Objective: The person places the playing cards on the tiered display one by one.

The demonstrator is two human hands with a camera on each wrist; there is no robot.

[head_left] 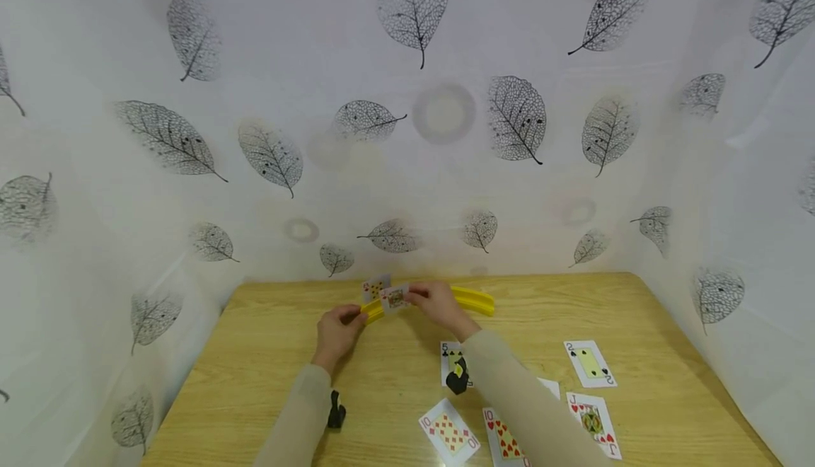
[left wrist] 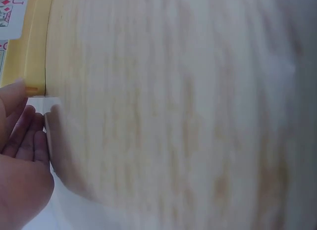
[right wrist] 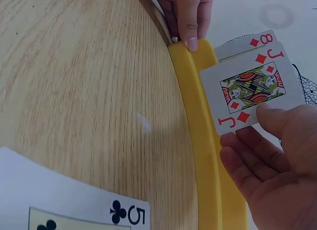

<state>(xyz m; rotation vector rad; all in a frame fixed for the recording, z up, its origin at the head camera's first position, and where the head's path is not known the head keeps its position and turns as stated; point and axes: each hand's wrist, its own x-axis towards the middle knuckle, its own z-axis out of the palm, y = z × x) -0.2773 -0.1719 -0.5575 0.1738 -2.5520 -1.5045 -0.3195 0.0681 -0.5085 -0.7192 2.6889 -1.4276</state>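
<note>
A curved yellow card holder (head_left: 474, 301) lies near the back of the table. My left hand (head_left: 337, 332) pinches its left end, the thumb on top in the right wrist view. Between the thumb and fingers of my right hand (head_left: 438, 304) is the jack of diamonds (right wrist: 242, 99), face showing, with its lower edge over the holder's groove. Just behind it, the eight of diamonds (right wrist: 240, 46) stands at the holder's left end, partly covered by the jack.
Loose face-up cards lie nearer me: the five of clubs (head_left: 451, 362), ten of diamonds (head_left: 448, 433), ten of hearts (head_left: 503, 439), jack of hearts (head_left: 593, 424) and two of spades (head_left: 590, 364). My right forearm hides part of some. A leaf-patterned white sheet (head_left: 446, 184) hangs behind the table.
</note>
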